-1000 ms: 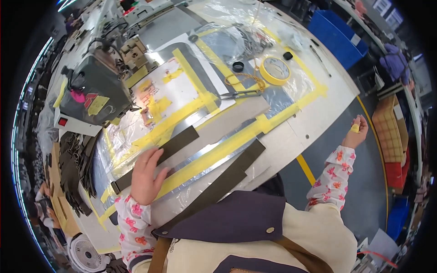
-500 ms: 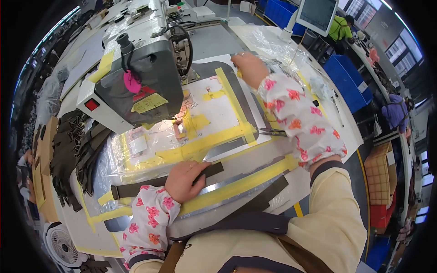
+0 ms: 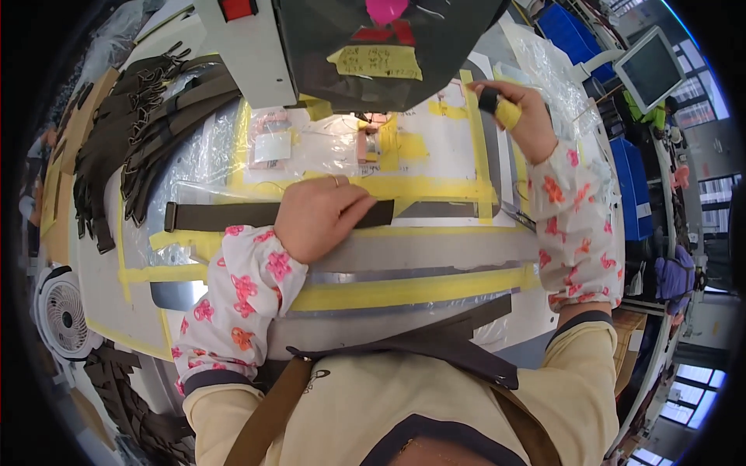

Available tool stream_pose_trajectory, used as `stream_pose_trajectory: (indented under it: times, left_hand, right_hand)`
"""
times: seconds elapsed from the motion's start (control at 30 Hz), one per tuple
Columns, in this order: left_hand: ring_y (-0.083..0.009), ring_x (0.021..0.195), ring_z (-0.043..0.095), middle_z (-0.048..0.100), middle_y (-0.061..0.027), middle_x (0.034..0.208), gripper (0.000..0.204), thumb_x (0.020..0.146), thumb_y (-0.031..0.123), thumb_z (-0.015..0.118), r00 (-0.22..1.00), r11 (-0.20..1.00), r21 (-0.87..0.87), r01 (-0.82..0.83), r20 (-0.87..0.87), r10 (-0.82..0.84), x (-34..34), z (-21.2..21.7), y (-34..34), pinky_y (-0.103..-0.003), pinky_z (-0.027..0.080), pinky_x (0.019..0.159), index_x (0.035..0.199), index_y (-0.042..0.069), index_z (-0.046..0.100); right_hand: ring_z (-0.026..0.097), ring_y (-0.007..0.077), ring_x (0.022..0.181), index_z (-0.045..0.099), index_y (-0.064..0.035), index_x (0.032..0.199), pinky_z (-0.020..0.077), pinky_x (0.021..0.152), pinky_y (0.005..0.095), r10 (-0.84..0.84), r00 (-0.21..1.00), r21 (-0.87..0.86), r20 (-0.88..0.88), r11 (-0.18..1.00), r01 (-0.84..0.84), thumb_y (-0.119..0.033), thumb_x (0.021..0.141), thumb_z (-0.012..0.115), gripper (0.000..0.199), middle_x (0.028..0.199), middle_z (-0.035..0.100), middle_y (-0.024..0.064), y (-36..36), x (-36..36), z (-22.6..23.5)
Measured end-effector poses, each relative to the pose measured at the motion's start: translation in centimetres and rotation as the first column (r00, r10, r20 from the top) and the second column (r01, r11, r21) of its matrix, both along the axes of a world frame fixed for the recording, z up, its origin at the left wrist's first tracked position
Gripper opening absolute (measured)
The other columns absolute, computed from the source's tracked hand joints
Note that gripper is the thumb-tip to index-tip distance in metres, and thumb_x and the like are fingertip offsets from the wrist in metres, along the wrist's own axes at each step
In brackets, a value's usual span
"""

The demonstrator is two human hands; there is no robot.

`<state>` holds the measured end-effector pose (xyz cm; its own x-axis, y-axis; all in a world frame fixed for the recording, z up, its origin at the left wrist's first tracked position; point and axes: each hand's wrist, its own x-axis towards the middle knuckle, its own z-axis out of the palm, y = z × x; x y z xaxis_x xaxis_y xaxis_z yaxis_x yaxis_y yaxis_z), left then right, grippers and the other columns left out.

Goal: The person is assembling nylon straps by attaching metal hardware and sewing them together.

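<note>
Left hand: the left hand (image 3: 322,219) lies over the dark strap (image 3: 225,218), fingers bent and close together; its palm side is hidden, so whether it grips or only presses cannot be told.
Right hand: raised beside the machine, the right hand (image 3: 522,116) has its fingers curled, with a small black piece (image 3: 487,99) and a yellow band (image 3: 507,114) at them; whether the black piece is pinched or worn is unclear.
Strap: flat, brown-black and woven-looking, it runs crosswise on the worktable, its middle covered by the left hand; a rectangular buckle (image 3: 170,217) sits at its left end.
Machine: the smooth dark and white casing (image 3: 326,31) is cut off above and hides part of the lit work area.
Scissors: the metal scissors (image 3: 519,218) are partly covered by the right sleeve (image 3: 579,225), white cloth with pink flowers.
Surface: glossy clear plastic and yellow tape (image 3: 435,293).
Left side: a tangled bundle of dark straps (image 3: 144,140).
</note>
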<state>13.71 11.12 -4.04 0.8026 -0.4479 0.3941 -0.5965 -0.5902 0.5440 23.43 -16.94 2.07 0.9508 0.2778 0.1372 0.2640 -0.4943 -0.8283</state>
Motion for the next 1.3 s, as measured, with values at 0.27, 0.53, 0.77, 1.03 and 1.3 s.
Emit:
stream_pose_trajectory:
  times: [0.27, 0.53, 0.77, 1.03, 1.3]
  left_hand:
    - [-0.0055, 0.061, 0.048, 0.056, -0.0008, 0.072, 0.014, 0.08, 0.005, 0.06, 0.872, 0.839, -0.545, 0.004, -0.408, -0.269, -1.3, 1.6, -2.2, -0.019, 0.04, 0.055, 0.094, 0.002, 0.061]
    - [-0.0034, 0.071, 0.048, 0.054, 0.0026, 0.081, 0.009, 0.082, 0.006, 0.059, 0.609, 0.717, -0.693, -0.075, -0.601, -0.517, -1.6, 0.9, -1.0, -0.018, 0.04, 0.064, 0.088, 0.002, 0.053]
    - [-0.0045, 0.07, 0.054, 0.058, -0.001, 0.079, 0.009, 0.081, 0.005, 0.061, 0.68, 0.716, -0.692, -0.095, -0.57, -0.461, -1.1, 0.0, -1.2, -0.018, 0.045, 0.063, 0.085, -0.001, 0.055]
    - [-0.0097, 0.081, 0.054, 0.057, -0.0033, 0.091, 0.017, 0.075, 0.003, 0.067, 0.685, 0.812, -0.552, -0.19, -0.667, -0.293, -1.7, 0.5, -2.0, -0.024, 0.044, 0.072, 0.086, 0.001, 0.054]
    - [-0.0319, 0.079, 0.053, 0.055, -0.0119, 0.082, 0.022, 0.073, 0.013, 0.063, 0.971, 0.981, 0.063, 0.185, -0.163, -0.173, -0.4, -0.4, -0.4, -0.038, 0.043, 0.069, 0.092, 0.004, 0.056]
  right_hand:
    - [0.051, 0.0066, 0.074, 0.055, 0.0001, 0.11, 0.0434, 0.066, 0.0194, 0.172, 0.941, 0.431, -0.292, 0.902, -0.031, -0.006, 0.088, 0.04, 0.027, 0.088, 0.061, 0.0041, 7.5, -11.1, -4.3]
    - [0.051, 0.0075, 0.064, 0.051, 0.0022, 0.112, 0.0439, 0.06, 0.0207, 0.221, 0.924, 0.58, -0.311, 0.815, 0.001, -0.008, 0.088, 0.043, 0.027, 0.08, 0.056, 0.0053, 8.3, -12.1, -5.5]
    - [0.054, 0.0087, 0.07, 0.051, 0.0035, 0.108, 0.0463, 0.062, 0.0223, 0.176, 0.919, 0.594, -0.352, 0.801, 0.075, -0.013, 0.085, 0.057, 0.03, 0.086, 0.058, 0.0064, 8.5, -12.0, -5.2]
    - [0.055, 0.008, 0.071, 0.054, 0.0037, 0.099, 0.0463, 0.064, 0.0213, 0.042, 0.969, 0.56, -0.242, 0.822, 0.105, -0.01, 0.082, 0.061, 0.023, 0.084, 0.06, 0.004, 8.2, -11.4, -6.1]
    - [0.062, 0.0156, 0.076, 0.053, 0.007, 0.099, 0.0501, 0.067, 0.024, 0.034, 0.905, 0.453, -0.424, 0.873, 0.18, -0.01, 0.083, 0.059, 0.023, 0.084, 0.06, 0.0105, 5.4, -12.0, -6.9]
